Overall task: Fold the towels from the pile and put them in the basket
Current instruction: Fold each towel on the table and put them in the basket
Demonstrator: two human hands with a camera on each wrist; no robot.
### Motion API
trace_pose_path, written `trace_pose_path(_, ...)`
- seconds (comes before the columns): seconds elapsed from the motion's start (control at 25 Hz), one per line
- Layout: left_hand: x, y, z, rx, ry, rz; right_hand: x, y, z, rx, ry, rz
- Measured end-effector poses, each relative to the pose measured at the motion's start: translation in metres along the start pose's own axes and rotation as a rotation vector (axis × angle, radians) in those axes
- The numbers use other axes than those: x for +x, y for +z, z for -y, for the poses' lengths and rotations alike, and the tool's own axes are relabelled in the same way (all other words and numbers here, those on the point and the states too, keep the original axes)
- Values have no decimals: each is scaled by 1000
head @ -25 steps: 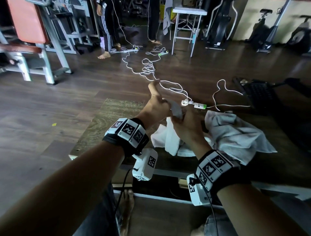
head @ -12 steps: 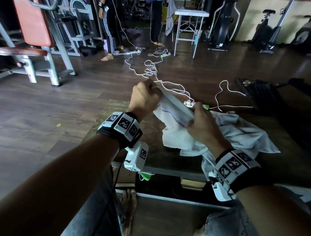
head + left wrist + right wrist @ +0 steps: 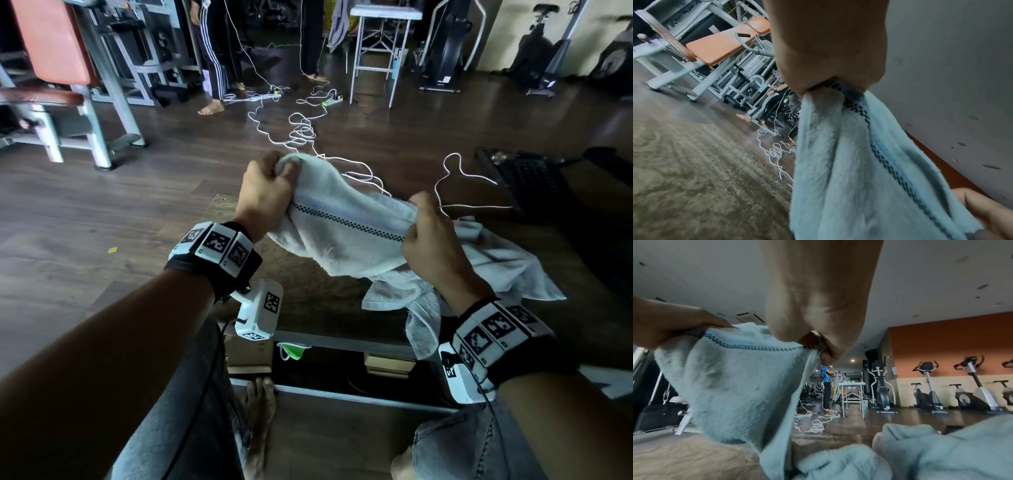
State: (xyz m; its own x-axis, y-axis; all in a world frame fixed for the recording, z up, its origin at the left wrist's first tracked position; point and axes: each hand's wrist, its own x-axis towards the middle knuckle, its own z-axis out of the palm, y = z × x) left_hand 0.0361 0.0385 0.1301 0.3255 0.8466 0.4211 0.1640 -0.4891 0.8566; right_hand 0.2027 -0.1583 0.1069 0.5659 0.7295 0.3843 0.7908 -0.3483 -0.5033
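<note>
A pale blue-white towel (image 3: 346, 236) with a dark checked stripe is stretched in the air above the low wooden table (image 3: 308, 301). My left hand (image 3: 270, 192) grips its far left end, fingers curled round the cloth. My right hand (image 3: 428, 236) grips the other end near the stripe. The left wrist view shows the towel (image 3: 859, 162) hanging from my left hand (image 3: 830, 76). From the right wrist, the towel (image 3: 735, 378) spans between my right hand (image 3: 818, 340) and the left one. A pile of more towels (image 3: 493, 263) lies on the table at the right. No basket shows.
White cables (image 3: 305, 133) snake over the dark wood floor beyond the table. A weight bench with an orange pad (image 3: 51, 44) stands at the far left. A person's legs (image 3: 215, 61) and a white stool (image 3: 380, 44) are at the back. Exercise bikes (image 3: 929, 386) line the right wall.
My hands have drawn apart, spreading the towel lengthwise between them and lifting it off the table. One second ago they were close together on a bunched corner.
</note>
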Motion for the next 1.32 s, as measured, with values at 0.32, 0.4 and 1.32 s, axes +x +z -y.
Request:
trace_pose_path(0.32, -29, 22, 52, 848, -127, 1144, -20, 40, -55, -350, 46, 534)
trace_pose_path(0.4, -36, 40, 64, 804, -80, 1088, -20, 46, -62, -421, 65, 340)
trace_pose_path(1.32, -2, -6, 105, 601, -230, 540, 40, 104, -52, -77, -82, 130)
